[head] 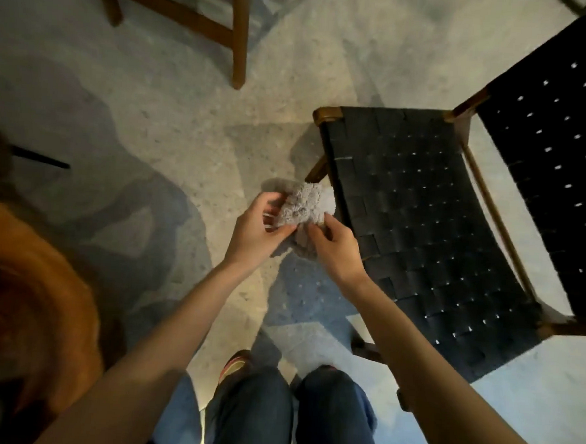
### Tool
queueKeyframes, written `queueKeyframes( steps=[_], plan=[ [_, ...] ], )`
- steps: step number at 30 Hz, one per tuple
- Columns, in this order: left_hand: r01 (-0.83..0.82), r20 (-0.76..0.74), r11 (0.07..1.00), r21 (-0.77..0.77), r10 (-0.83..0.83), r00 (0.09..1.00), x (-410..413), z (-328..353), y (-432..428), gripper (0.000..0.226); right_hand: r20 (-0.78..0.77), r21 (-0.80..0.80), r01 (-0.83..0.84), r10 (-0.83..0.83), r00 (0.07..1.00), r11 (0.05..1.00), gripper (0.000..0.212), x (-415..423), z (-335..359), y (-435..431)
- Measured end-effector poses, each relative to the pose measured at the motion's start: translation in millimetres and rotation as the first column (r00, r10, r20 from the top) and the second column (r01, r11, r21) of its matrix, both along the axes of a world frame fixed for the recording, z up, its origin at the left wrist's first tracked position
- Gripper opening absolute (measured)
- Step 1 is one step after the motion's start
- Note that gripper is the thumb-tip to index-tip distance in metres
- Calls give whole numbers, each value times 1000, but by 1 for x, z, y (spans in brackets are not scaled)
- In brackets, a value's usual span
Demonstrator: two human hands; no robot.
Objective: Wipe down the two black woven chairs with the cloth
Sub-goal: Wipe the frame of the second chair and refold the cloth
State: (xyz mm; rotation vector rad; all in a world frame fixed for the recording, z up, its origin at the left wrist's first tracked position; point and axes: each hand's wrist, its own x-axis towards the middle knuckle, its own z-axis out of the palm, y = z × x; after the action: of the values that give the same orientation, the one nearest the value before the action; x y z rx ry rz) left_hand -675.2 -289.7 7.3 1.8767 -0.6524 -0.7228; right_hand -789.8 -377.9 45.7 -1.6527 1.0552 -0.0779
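Right now the speckled stone floor (148,103) fills most of the view. On the right stands a black woven chair (421,229) with a wood frame and its backrest at the far right. At the far left only the wooden legs of a second chair (239,47) show. The grey fluffy cloth (303,205) is bunched up in the air, just left of the seat's edge and not touching it. Both hands grip it: the left hand (253,233) pinches its left side and the right hand (338,248) curls round its near corner.

The likely risk is that such a loose wad wipes unevenly, or that its pile catches in the gaps of the weave. No brand, label or writing can be read.
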Motion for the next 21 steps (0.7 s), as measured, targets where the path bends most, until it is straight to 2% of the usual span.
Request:
queueKeyframes(
  steps=[5,10,15,18,21],
  plan=[
    [39,-62,999,3,-38,997,16,105,14,45,4,-12,-4,4,1000,1000,29,13,102,12],
    [107,-76,994,8,-106,991,34,184,32,55,-3,-19,14,-14,1000,1000,25,24,170,27],
    [178,-122,984,-7,-177,977,54,229,46,87,-36,-29,-75,74,997,997,26,34,205,31],
    [257,-90,966,-18,-258,962,68,239,45,91,-34,-22,-105,104,994,994,21,44,211,25],
    [279,-100,960,10,-277,956,88,242,34,84,-43,-6,-122,121,992,993,17,64,209,12]
  ],
)
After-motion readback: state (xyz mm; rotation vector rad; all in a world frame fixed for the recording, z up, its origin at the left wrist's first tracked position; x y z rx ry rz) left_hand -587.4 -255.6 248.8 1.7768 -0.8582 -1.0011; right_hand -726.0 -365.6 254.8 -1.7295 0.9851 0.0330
